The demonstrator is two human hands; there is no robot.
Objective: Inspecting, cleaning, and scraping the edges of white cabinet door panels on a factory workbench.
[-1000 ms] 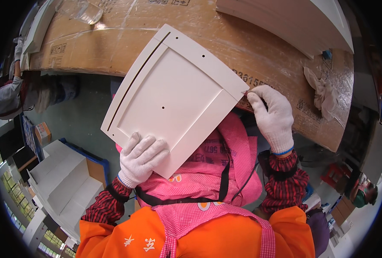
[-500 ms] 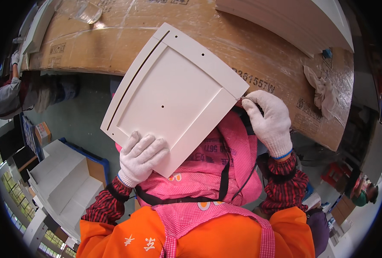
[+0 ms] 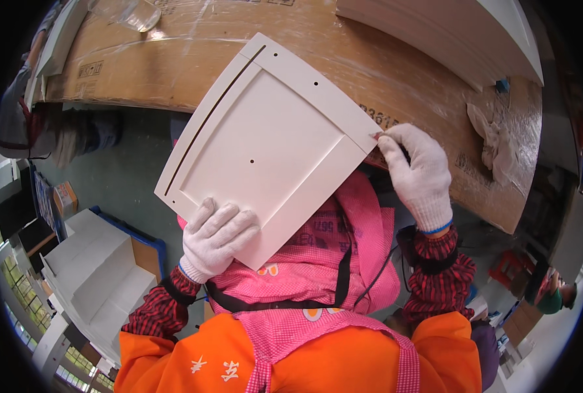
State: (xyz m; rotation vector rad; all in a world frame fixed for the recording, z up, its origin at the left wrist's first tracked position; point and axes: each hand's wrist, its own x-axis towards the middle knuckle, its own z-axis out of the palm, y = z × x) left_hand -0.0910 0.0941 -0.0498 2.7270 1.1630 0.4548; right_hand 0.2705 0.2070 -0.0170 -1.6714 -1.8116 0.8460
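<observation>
A cream-white moulded panel [image 3: 265, 141] with a raised frame, a long slot and small holes is held tilted in front of me, above a pink apron. My left hand [image 3: 216, 239], in a white knit glove, grips its near lower edge. My right hand [image 3: 419, 173], also gloved, pinches something small at the panel's right corner; what it holds is too small to tell.
A cardboard-covered worktable [image 3: 186, 59] wrapped in clear film runs across the top. A stack of white panels [image 3: 448, 33] lies at its far right, with a crumpled rag [image 3: 491, 134] near the edge. White boxes [image 3: 88, 275] on a blue pallet stand at lower left.
My right hand has slid slightly left and down along the panel's right corner. The panel and left hand have barely moved.
</observation>
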